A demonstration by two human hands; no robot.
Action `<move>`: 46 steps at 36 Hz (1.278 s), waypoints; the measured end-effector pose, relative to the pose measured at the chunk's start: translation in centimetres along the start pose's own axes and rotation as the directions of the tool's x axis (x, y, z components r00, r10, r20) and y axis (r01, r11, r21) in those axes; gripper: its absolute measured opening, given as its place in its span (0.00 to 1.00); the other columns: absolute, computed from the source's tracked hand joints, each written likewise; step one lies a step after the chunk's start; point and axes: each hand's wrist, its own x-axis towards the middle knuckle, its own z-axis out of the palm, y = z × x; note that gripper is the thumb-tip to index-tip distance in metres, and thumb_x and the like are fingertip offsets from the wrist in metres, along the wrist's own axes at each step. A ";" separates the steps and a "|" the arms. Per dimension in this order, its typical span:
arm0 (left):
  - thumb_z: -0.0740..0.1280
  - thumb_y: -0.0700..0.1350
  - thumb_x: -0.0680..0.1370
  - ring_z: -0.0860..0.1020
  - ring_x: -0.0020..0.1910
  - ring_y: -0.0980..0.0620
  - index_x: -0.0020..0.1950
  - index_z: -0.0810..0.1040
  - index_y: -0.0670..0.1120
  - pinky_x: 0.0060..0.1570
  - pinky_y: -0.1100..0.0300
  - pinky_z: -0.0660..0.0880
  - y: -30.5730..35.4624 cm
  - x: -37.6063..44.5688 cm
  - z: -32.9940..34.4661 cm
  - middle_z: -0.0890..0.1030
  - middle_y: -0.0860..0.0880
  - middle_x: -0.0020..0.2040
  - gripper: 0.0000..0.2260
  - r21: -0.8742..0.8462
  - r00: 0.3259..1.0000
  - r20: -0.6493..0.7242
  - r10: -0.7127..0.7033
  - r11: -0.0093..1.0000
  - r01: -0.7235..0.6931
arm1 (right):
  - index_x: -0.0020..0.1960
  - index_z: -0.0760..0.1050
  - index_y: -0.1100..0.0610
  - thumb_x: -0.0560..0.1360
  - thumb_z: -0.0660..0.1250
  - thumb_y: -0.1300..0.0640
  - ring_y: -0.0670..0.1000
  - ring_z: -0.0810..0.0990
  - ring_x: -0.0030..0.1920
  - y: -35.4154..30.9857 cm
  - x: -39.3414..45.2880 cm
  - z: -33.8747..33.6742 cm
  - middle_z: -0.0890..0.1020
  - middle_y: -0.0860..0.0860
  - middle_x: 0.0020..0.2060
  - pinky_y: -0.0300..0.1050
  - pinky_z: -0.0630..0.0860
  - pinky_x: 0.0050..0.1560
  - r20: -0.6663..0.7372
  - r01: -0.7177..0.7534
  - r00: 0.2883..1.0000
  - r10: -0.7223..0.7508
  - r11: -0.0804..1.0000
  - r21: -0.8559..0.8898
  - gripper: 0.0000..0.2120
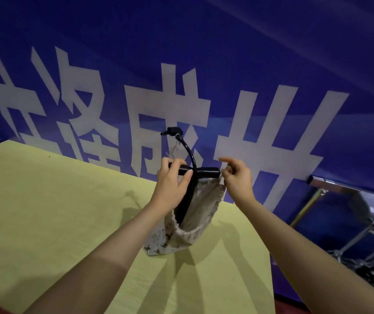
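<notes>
A pale drawstring cloth pouch (200, 214) with dark speckles is held up above the yellow table (45, 211), its bottom corner near the tabletop. A black device (204, 172) with a bar-shaped body, a curved thin neck and an angled tip sticks out of the pouch's mouth. My left hand (172, 184) grips the left end of the black bar and the pouch edge. My right hand (236, 175) pinches the pouch's right rim, or its string, beside the bar's other end.
A blue banner (226, 64) with large white characters hangs behind the table. At the right, past the table's edge, stand metal frames and dark equipment (363, 218). A red strip of floor (317, 308) shows below the banner.
</notes>
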 end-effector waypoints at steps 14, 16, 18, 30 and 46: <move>0.58 0.50 0.81 0.69 0.46 0.48 0.39 0.69 0.46 0.56 0.49 0.66 0.6 1.3 -0.9 0.65 0.51 0.45 0.13 -0.010 0.996 0.010 -0.085 0.996 0.085 | 0.60 0.74 0.59 0.77 0.57 0.71 0.44 0.71 0.33 -6.0 2.6 -1.1 0.73 0.50 0.42 0.29 0.70 0.35 0.018 0.241 0.971 -0.240 0.967 -0.086 0.16; 0.54 0.52 0.82 0.68 0.49 0.50 0.43 0.73 0.43 0.58 0.51 0.62 1.0 1.5 -0.9 0.66 0.50 0.47 0.17 0.063 0.997 0.026 -0.069 0.996 0.067 | 0.60 0.74 0.59 0.78 0.61 0.66 0.44 0.72 0.35 -6.7 2.6 -0.9 0.74 0.52 0.41 0.31 0.70 0.38 -0.033 0.288 0.956 -0.292 0.953 -0.091 0.12; 0.49 0.62 0.78 0.66 0.50 0.50 0.47 0.76 0.42 0.54 0.57 0.57 1.4 1.5 -0.9 0.67 0.51 0.48 0.27 0.158 0.998 0.016 -0.054 0.986 0.051 | 0.56 0.75 0.59 0.78 0.64 0.62 0.44 0.72 0.36 -7.4 2.5 -0.8 0.75 0.51 0.39 0.31 0.69 0.39 -0.039 0.359 0.930 -0.366 0.925 -0.123 0.08; 0.66 0.46 0.77 0.73 0.61 0.42 0.65 0.63 0.46 0.55 0.48 0.69 2.8 2.3 -0.8 0.71 0.41 0.63 0.19 0.322 0.969 -0.183 0.166 0.941 -0.101 | 0.35 0.75 0.69 0.77 0.65 0.53 0.49 0.69 0.28 -10.0 2.0 -0.5 0.73 0.57 0.26 0.43 0.69 0.34 -0.084 0.228 0.971 -0.225 0.973 0.025 0.20; 0.57 0.53 0.78 0.75 0.55 0.50 0.48 0.77 0.47 0.68 0.55 0.57 8.1 3.9 1.1 0.79 0.49 0.50 0.13 0.462 0.998 0.065 0.020 0.886 -0.048 | 0.32 0.74 0.68 0.76 0.67 0.57 0.56 0.71 0.28 -11.2 1.1 -0.4 0.76 0.62 0.26 0.44 0.70 0.31 -0.077 0.434 0.899 -0.432 0.901 0.007 0.18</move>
